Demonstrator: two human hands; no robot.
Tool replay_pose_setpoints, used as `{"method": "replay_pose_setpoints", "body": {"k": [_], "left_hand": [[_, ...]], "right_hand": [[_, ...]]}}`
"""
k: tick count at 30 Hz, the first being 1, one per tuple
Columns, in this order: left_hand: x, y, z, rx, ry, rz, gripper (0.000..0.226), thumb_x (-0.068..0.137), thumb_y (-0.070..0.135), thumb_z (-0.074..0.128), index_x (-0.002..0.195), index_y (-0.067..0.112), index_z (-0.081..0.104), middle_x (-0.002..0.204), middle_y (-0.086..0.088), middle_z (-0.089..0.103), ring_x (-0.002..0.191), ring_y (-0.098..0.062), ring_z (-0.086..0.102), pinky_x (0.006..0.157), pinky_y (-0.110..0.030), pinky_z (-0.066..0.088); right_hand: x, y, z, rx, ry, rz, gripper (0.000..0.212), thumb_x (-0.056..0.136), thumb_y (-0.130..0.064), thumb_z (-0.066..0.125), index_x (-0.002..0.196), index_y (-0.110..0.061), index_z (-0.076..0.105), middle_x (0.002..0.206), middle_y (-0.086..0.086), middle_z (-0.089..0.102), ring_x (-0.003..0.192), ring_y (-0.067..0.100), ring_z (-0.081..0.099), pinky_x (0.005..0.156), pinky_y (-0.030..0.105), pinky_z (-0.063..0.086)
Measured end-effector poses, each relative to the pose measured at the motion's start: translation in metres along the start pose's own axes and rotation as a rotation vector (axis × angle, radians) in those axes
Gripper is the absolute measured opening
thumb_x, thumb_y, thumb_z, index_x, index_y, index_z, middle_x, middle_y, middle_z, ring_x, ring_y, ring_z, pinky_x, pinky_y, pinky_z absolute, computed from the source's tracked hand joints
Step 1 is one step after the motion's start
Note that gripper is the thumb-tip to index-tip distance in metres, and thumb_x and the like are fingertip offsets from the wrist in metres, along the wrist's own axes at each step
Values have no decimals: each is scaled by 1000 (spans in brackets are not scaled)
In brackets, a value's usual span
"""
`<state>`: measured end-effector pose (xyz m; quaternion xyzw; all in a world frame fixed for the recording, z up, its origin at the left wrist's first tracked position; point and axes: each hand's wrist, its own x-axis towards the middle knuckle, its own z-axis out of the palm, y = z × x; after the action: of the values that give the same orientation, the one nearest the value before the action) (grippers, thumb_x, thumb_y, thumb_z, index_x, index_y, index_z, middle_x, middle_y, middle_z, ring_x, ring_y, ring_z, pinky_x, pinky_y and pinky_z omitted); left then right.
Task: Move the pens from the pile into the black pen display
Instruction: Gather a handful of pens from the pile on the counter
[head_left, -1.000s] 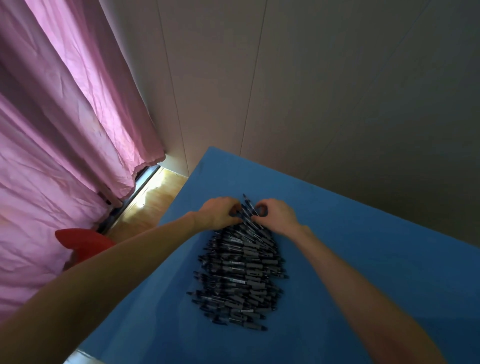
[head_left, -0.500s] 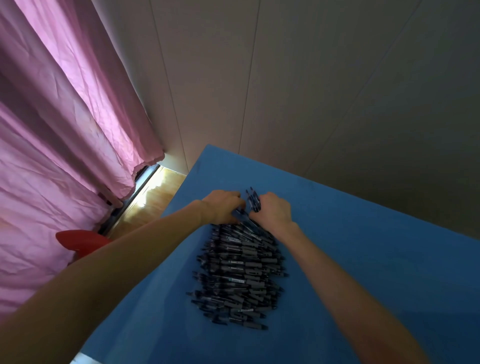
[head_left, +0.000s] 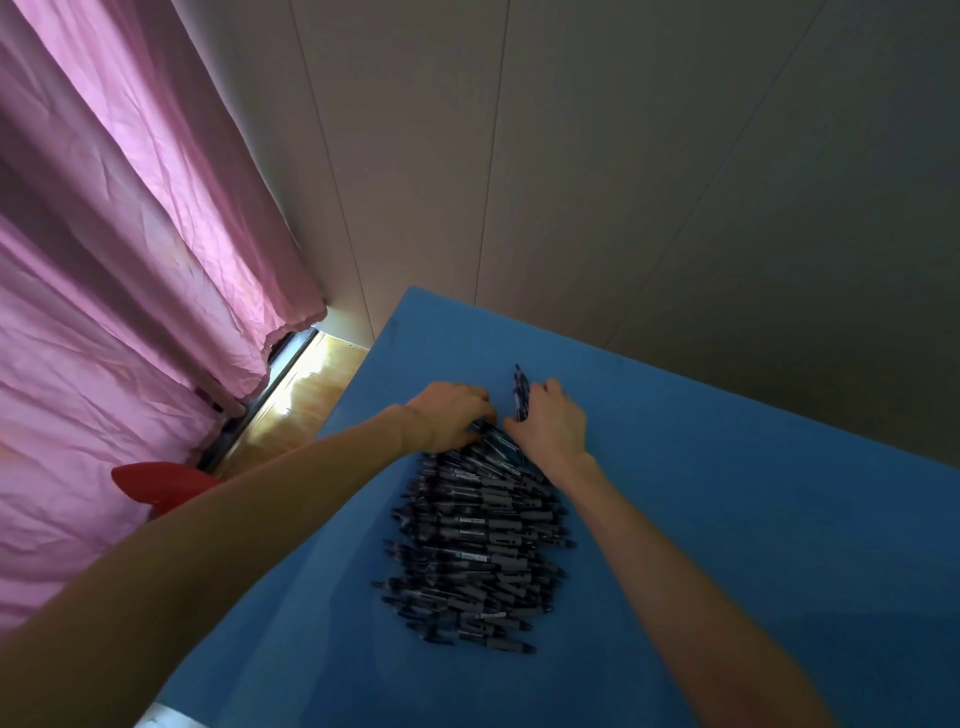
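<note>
Pens (head_left: 521, 397) pinched in right hand (head_left: 550, 423); left hand (head_left: 449, 415) curled on pile (head_left: 478, 545).

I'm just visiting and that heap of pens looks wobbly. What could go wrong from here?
Three things, as guesses. The right hand holds a few pens loosely upright; one could slip out. The left hand digs into the far end of the pile, so loose pens may roll across the blue table. No black display is in view, so the carry may be long.
</note>
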<state>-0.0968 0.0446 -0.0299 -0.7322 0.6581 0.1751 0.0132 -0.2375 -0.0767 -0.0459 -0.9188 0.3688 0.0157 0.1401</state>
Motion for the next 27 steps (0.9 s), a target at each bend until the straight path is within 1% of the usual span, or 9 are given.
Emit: {"method": "replay_pose_setpoints", "body": {"k": [3, 5, 7, 9, 11, 14, 17, 22, 27], "left_hand": [[2, -2, 1, -96, -43, -5, 37, 96, 38, 58, 130, 24, 65, 128, -1, 58, 113, -24, 59, 89, -42, 53], [2, -3, 2, -138, -78, -16, 47, 95, 54, 55, 132, 27, 63, 129, 1, 57, 114, -22, 58, 92, -42, 52], [3, -6, 2, -143, -102, -21, 56, 91, 63, 57, 136, 29, 60, 131, 2, 56, 115, -21, 57, 92, -42, 52], [4, -6, 1, -126, -111, -9, 55, 91, 58, 62, 136, 27, 59, 130, 1, 56, 114, -22, 57, 91, -41, 52], [6, -3, -2, -109, -105, 8, 50, 93, 48, 66, 136, 24, 59, 127, 0, 57, 112, -23, 58, 89, -38, 50], [9, 5, -2, -99, -82, 53, 42, 94, 38, 67, 133, 23, 62, 126, 0, 59, 110, -22, 58, 82, -32, 45], [14, 8, 2, -118, -63, 57, 36, 95, 33, 64, 129, 26, 64, 126, 2, 61, 108, -21, 60, 78, -29, 41], [20, 6, -3, -128, -72, 44, 30, 94, 31, 64, 124, 25, 67, 121, 2, 62, 104, -21, 61, 78, -30, 45], [25, 10, -3, -124, -63, 46, 43, 89, 17, 66, 132, 22, 63, 131, 0, 59, 114, -22, 59, 85, -31, 44]], "right_hand": [[-5, 7, 4, 51, 21, -46, 33, 85, -42, 67, 103, -15, 58, 104, 2, 50, 92, 21, 54, 66, 34, 46], [-5, 9, 4, 36, 18, -65, 33, 86, -41, 67, 104, -15, 59, 105, 2, 51, 94, 21, 54, 66, 33, 45], [-3, 8, 1, 14, 10, -79, 32, 86, -39, 68, 105, -14, 60, 105, 3, 51, 97, 23, 54, 66, 34, 45], [0, 8, 0, -64, -4, -96, 31, 89, -31, 67, 113, -14, 60, 113, 5, 53, 102, 24, 54, 70, 34, 47], [1, 13, 1, -122, 6, -118, 36, 93, -21, 65, 127, -14, 58, 122, 6, 54, 109, 25, 53, 81, 35, 49], [0, 29, 3, -16, 30, -154, 42, 96, -19, 61, 139, -19, 56, 124, 3, 56, 110, 23, 54, 89, 35, 48], [-1, 45, -1, 67, 16, -175, 38, 98, -26, 61, 136, -23, 60, 117, -2, 57, 106, 19, 54, 85, 34, 50], [-1, 63, -6, 109, -14, -148, 33, 97, -41, 65, 125, -25, 65, 107, -5, 56, 98, 14, 55, 74, 28, 50], [-6, 76, -7, 148, -49, -172, 35, 95, -44, 66, 125, -25, 64, 102, -11, 51, 91, 9, 54, 73, 24, 46]]}}
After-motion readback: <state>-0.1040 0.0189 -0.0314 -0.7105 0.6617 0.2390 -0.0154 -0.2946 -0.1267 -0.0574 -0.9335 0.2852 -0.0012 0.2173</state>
